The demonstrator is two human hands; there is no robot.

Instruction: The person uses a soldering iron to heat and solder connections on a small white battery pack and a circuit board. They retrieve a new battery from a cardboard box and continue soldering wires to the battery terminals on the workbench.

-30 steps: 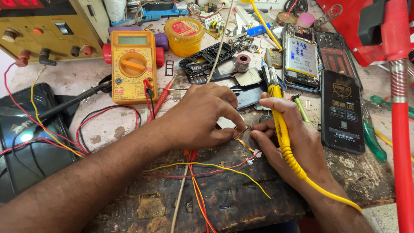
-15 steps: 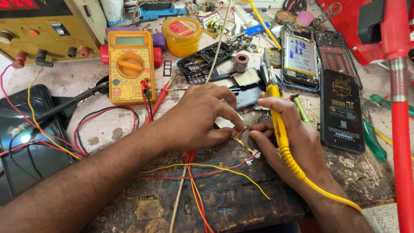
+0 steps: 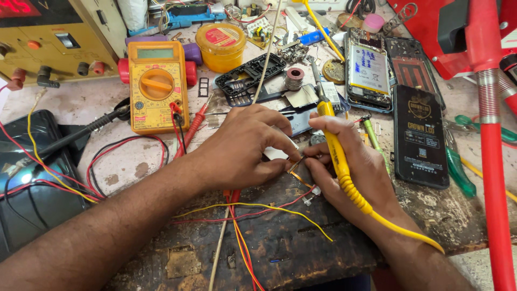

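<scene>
Two hands were seen meeting over a dark, worn patch of the table [image 3: 161, 161]. To the far left a yellow meter [image 3: 157, 86] lay flat, its red probe [image 3: 195, 125] beside it, well apart from the work. The left hand [image 3: 242, 145] was closed narrowly, its fingers [image 3: 280, 141] pinched on a small white part [image 3: 276, 154] at the middle of the table. From that spot thin wires [image 3: 258, 207], yellow and red, were trailed toward the near edge. The part was judged light, small and fragile, best gripped at its edges and kept off its fine leads; the wires were judged soft and easily tugged loose. The right hand [image 3: 350, 172] was wrapped around a yellow soldering iron [image 3: 336, 156], whose tip was hidden by the fingers, just beside the part. Further right, opened phones [image 3: 420, 134] lay untouched.
</scene>
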